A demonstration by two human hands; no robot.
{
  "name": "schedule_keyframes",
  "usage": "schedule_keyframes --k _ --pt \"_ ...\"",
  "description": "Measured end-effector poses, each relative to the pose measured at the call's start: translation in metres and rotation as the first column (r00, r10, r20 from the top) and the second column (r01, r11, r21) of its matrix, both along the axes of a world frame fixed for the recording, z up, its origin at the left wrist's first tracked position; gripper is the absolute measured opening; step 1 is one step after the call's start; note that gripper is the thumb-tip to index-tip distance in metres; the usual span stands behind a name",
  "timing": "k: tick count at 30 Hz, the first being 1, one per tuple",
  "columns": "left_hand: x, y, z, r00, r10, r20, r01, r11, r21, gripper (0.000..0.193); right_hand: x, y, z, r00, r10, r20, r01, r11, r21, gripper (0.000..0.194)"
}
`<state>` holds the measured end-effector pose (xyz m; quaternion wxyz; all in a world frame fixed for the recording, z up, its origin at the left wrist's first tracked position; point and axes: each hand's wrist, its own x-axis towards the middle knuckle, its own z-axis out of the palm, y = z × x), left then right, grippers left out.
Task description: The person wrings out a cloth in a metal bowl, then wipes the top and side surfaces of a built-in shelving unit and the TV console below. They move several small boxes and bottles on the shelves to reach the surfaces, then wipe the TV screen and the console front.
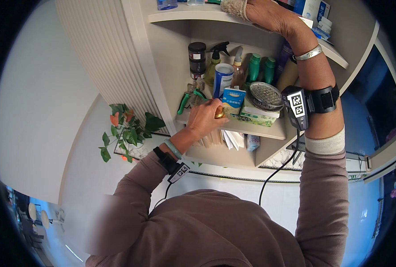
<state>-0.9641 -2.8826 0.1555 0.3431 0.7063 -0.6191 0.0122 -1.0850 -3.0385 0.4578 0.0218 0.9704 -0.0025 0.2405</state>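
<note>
At the front of the middle shelf [251, 128], my left hand [203, 115] is closed around a small gold-coloured round object [219, 112], mostly hidden by my fingers. A blue and white box [233, 100] stands just right of it, and green-handled pruning shears [184, 102] lie to its left. Higher up, my right hand [268, 15] holds a fluffy beige cloth [234, 8] against the upper shelf [184, 16]. The fingers of that hand are partly hidden by the cloth and the picture's top edge.
Behind my left hand stand a blue canister [222, 80], spray bottles [213, 68], green bottles [254, 66] and stacked black jars [197, 60]. A round metal-rimmed dish [265, 96] rests on a green and white box [258, 116]. Small medicine boxes [309, 10] sit by my right wrist. A leafy plant [131, 131] stands left.
</note>
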Motion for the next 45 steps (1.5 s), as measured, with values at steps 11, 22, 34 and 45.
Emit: schedule_keyframes --k 11,22,34,45 --pt "0.027 -0.034 -0.028 0.980 0.039 0.197 -0.038 0.999 -0.010 0.058 -0.001 -0.008 0.001 1.000 -0.010 0.018 0.010 1.000 0.004 0.042" --pt "0.036 -0.036 -0.046 0.897 0.032 0.440 0.074 0.972 -0.222 0.065 0.006 -0.012 -0.007 0.993 -0.067 0.093 0.080 0.987 -0.140 0.040" --pt "0.026 -0.015 -0.034 0.906 0.004 0.424 0.065 0.987 -0.149 0.071 0.004 -0.013 -0.010 0.987 -0.137 0.079 0.144 0.987 -0.077 0.040" --pt "0.034 0.013 0.199 0.846 0.335 0.415 0.181 0.551 -0.815 0.041 -0.003 0.008 -0.007 0.969 -0.243 0.048 0.242 0.970 0.012 0.050"
